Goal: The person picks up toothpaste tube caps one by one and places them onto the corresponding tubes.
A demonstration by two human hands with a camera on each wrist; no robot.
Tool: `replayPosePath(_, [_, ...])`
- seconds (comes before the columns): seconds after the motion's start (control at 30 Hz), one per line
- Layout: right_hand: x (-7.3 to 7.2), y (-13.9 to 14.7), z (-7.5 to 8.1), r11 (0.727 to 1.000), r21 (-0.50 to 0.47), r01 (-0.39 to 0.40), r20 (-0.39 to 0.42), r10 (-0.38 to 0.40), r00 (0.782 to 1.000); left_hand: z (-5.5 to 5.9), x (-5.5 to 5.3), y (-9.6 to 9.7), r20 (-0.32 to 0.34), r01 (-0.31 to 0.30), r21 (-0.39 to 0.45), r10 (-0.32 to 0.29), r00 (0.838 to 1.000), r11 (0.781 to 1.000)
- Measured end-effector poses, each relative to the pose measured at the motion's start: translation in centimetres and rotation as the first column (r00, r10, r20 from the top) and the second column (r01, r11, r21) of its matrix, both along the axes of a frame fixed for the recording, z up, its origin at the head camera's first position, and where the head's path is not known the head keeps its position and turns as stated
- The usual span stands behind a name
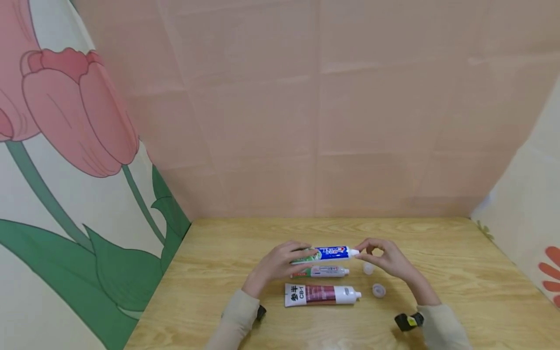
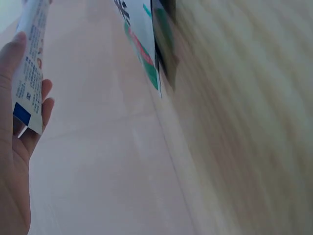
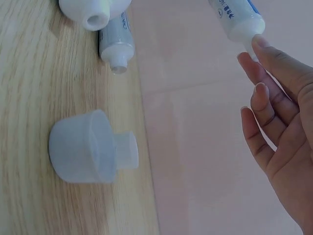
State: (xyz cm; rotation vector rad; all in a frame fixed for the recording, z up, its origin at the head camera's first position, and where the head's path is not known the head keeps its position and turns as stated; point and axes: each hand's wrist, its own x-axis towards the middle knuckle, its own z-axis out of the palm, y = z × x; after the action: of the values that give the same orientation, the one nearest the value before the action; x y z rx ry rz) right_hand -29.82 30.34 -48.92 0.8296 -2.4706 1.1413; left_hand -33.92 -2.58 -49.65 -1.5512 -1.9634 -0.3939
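Observation:
My left hand (image 1: 282, 260) grips a blue and green toothpaste tube (image 1: 334, 253) by its flat end, holding it level above the table. In the left wrist view, the thumb lies along the printed back of the tube (image 2: 29, 73). At the other end, my right hand (image 1: 387, 257) pinches the tube's narrow white tip (image 3: 250, 49) between thumb and forefinger, its other fingers loosely bent. Below lie a smaller green and white toothpaste tube (image 1: 325, 271) and a larger maroon and white toothpaste tube (image 1: 323, 295), both uncapped with nozzles toward the right.
Two white caps, a nearer one (image 1: 378, 290) and a farther one (image 1: 368, 268), rest on the wooden table (image 1: 218, 291) right of the tubes. A pink sheet (image 1: 315, 121) hangs behind the table, with flower-printed sheets at both sides.

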Motion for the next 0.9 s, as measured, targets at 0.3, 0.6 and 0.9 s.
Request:
replayPosePath(0.3, [-1.1, 0.1, 0.2, 0.999, 0.051, -0.008, -0.069, 0.011, 0.998, 0.5, -1.5, -0.1, -0.063, 0.029, -0.090, -0.035, 0.997, 0.996])
replayPosePath(0.6, [-1.6, -0.3, 0.7, 0.998, 0.064, -0.017, -0.102, 0.024, 0.995, 0.3, -2.8, -0.1, -0.043, 0.006, -0.142, -0.012, 0.999, 0.990])
replayPosePath(0.9, [-3.8, 0.8, -1.0, 0.996, 0.088, -0.017, -0.077, 0.024, 0.997, -0.3, -4.1, 0.3, -0.004, -0.030, -0.193, 0.030, 1.000, 0.981])
